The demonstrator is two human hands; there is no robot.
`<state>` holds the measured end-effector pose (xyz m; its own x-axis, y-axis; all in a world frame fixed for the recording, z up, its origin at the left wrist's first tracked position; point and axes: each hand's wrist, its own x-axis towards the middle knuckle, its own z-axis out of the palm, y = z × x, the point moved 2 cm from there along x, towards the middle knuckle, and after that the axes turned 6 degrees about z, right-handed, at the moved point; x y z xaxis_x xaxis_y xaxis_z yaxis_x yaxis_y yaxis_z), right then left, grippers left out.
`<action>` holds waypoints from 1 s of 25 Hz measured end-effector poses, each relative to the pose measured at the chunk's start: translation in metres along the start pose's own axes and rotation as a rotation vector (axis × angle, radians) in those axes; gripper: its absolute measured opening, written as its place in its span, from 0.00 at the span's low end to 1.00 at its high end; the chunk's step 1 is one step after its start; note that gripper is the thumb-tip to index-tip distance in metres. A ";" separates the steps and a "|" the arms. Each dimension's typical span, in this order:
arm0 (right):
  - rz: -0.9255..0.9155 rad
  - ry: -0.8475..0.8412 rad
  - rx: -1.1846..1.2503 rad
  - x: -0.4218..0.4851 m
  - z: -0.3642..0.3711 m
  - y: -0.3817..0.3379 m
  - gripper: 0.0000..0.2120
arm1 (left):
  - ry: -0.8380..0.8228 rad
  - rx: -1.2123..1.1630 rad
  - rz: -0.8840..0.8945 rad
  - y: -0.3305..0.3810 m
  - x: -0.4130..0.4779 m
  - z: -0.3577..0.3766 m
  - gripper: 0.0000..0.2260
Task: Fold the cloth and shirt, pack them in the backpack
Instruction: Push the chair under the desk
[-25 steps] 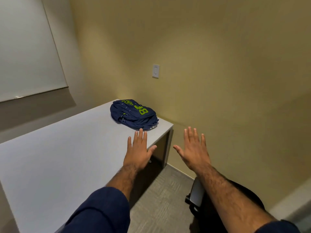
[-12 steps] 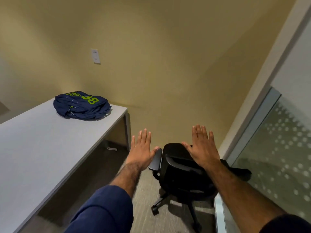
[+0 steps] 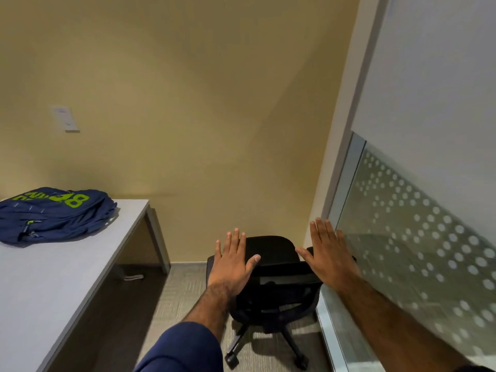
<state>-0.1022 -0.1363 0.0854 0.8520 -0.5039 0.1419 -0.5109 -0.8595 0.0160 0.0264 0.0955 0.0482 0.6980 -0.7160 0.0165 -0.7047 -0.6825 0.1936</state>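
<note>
My fingers [image 3: 236, 238] are straight and lie side by side, holding nothing, with both thumbs spread inward toward each other.

From the head view, my left hand [image 3: 232, 260] and right hand [image 3: 331, 255] reach out in front of me, backs up and palms facing away. The two hands are apart, with a gap between the thumbs. A dark blue sleeve [image 3: 185, 347] covers my left upper arm, and both forearms are bare.

Both hands overlap a black office chair [image 3: 271, 288] that stands on the grey carpet [image 3: 177, 291]. I cannot tell whether either hand touches it. My right hand also sits just beside the edge of a glass partition [image 3: 416, 237] with a pattern of frosted dots.

The backpack [image 3: 53, 213] is well to the left of my hands. It is navy with lime-green lettering, and it lies flat on the far end of a white table [image 3: 53, 277], near the corner next to the tan wall [image 3: 201, 116]. I cannot tell whether its zips are open or closed.

A white switch plate [image 3: 65, 118] is on the wall above the backpack. Something small and white [image 3: 133, 277] lies on the floor under the table.
</note>
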 end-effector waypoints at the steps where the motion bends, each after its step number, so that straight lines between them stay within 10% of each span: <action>1: 0.004 -0.002 0.004 -0.002 0.005 0.003 0.56 | -0.006 0.000 0.005 0.001 0.001 0.003 0.35; 18: -0.018 -0.238 0.062 0.066 0.096 0.058 0.41 | -0.065 -0.030 -0.269 0.002 0.048 0.064 0.63; 22: -0.029 -0.191 0.073 0.081 0.118 0.065 0.41 | -0.005 -0.007 -0.105 -0.005 0.058 0.114 0.30; 25: -0.049 -0.288 0.062 0.088 0.122 0.075 0.42 | -0.155 0.070 -0.170 0.011 0.067 0.085 0.39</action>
<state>-0.0523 -0.2558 -0.0221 0.8773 -0.4577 -0.1447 -0.4680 -0.8825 -0.0460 0.0545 0.0277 -0.0317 0.7833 -0.6001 -0.1624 -0.5895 -0.7999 0.1124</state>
